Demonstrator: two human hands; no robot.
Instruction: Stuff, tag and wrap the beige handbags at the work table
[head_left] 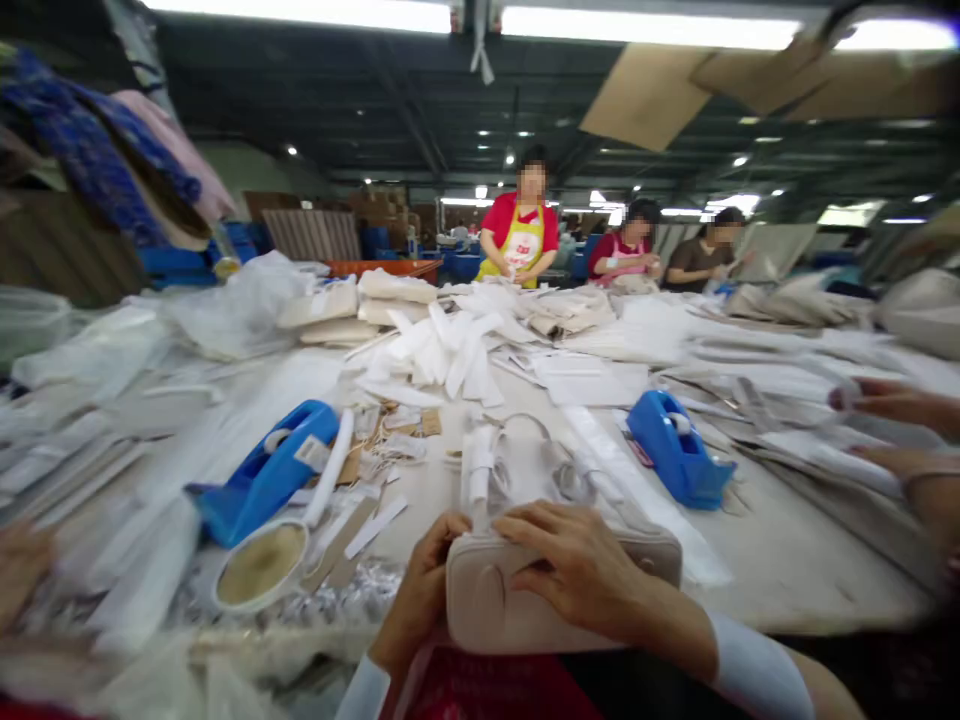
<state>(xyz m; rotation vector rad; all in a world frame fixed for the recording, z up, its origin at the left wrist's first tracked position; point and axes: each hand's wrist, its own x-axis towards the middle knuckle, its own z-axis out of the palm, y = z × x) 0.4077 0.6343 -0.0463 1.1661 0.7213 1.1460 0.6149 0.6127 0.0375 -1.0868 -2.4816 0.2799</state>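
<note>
A small cream handbag (pixel 495 610) stands at the near edge of the table, right in front of me. My left hand (pixel 420 590) grips its left end, fingers curled over the top edge. My right hand (pixel 577 565) lies across the bag's top and front, fingers bent and pressing on it. White-wrapped strap and metal rings (pixel 517 465) lie just behind the bag.
Two blue tape dispensers (pixel 262 475) (pixel 675 450) sit left and right of me. A white ladle-like scoop (pixel 262 560) lies at the near left. White paper wraps and cream bags cover the table (pixel 787 560). Another person's hands (pixel 900 430) reach in from the right; three people stand at the far end.
</note>
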